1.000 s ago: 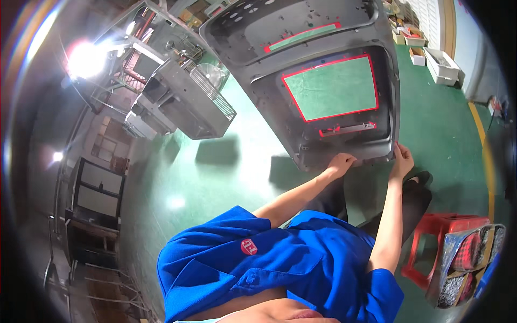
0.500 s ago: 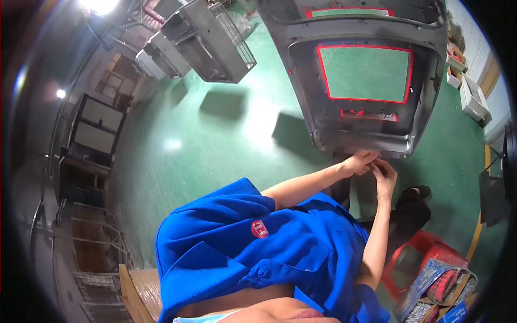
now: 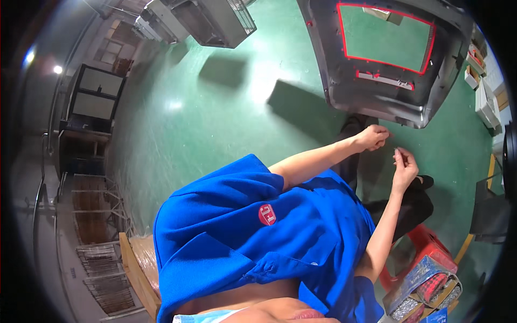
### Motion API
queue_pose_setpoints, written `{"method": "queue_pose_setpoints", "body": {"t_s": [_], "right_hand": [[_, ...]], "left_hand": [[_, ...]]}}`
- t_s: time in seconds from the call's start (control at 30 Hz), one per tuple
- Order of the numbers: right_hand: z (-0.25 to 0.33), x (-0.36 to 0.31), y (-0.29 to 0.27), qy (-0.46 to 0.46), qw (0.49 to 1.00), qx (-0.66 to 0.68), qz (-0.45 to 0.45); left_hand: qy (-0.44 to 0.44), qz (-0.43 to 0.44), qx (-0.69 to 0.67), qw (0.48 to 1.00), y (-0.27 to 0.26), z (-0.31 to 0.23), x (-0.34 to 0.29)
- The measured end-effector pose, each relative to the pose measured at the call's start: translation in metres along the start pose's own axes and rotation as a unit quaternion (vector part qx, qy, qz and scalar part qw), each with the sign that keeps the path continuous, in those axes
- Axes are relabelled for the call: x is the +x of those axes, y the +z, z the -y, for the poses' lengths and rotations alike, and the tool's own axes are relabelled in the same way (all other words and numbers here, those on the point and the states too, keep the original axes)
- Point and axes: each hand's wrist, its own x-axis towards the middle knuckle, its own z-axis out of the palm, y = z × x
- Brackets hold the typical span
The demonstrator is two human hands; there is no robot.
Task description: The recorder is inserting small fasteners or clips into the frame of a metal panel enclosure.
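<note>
My left hand [image 3: 372,138] is closed in a pinch in front of the near edge of a large dark grey moulded panel [image 3: 377,102]. Whatever lies between those fingertips is too small to name. Lower and to the right, my right hand [image 3: 405,168] has its thumb and forefinger pressed together at a tiny item I cannot identify. Both hands are apart from each other and from the panel. Red edging [image 3: 388,63] runs round the panel's big window opening, and a smaller red-marked slot [image 3: 385,81] lies below it.
By my right side are a red plastic stool [image 3: 433,250] and a divided box [image 3: 414,293] with wrapped items. White bins [image 3: 487,105] line the right wall. A grey metal cabinet-like unit [image 3: 215,21] stands far left of the panel, over green floor [image 3: 215,124].
My hands were together just below the panel's near edge; now they are apart, the right one lower and farther right. The panel sits higher and farther right in the view.
</note>
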Motion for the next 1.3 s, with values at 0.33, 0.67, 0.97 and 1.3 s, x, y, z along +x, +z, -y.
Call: {"method": "queue_pose_setpoints", "body": {"t_s": [0.33, 0.67, 0.97, 1.3], "right_hand": [[0.011, 0.007, -0.052, -0.154, 0.947, -0.256, -0.119], [-0.096, -0.045, -0.089, 0.087, 0.972, -0.218, 0.027], [-0.115, -0.018, -0.123, 0.188, 0.974, -0.122, 0.042], [-0.132, 0.018, -0.167, 0.196, 0.974, -0.104, 0.042]], "left_hand": [[0.039, -0.172, 0.079, 0.981, -0.022, 0.023, 0.057], [0.135, -0.219, 0.302, 0.918, -0.049, 0.051, 0.061], [0.194, -0.296, 0.370, 0.859, -0.047, 0.045, 0.046], [0.155, -0.309, 0.329, 0.879, -0.031, 0.044, 0.053]]}}
